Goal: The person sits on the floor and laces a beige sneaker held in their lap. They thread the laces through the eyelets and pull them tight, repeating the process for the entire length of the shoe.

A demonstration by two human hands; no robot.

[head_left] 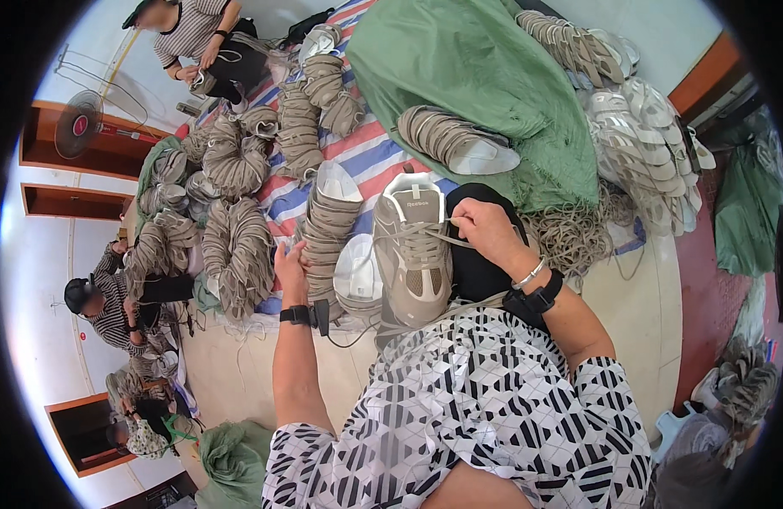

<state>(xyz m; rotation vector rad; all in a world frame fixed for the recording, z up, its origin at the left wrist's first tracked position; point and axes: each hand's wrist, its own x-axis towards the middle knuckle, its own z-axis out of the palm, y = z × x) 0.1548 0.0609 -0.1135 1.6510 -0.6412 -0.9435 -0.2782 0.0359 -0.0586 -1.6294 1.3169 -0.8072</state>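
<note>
A beige-grey sneaker (414, 254) with white trim rests upright at my lap, toe toward me. Pale laces (421, 242) criss-cross its tongue. To the right of the collar, my right hand (486, 227) pinches a lace that runs taut from the shoe. My left hand (290, 265) is held off to the left, beside a stack of nested shoe uppers (328, 222), its fingers curled together. What they hold, if anything, is too thin to make out. White-lined uppers (358, 273) lie between that hand and the sneaker.
Bundles of uppers (237, 246) cover the striped sheet (357, 153) on the left. Beyond the sneaker are a green sack (493, 76) and another stack of uppers (455, 140). A heap of laces (569, 242) lies to the right. Several people work along the left side, near a fan (79, 125).
</note>
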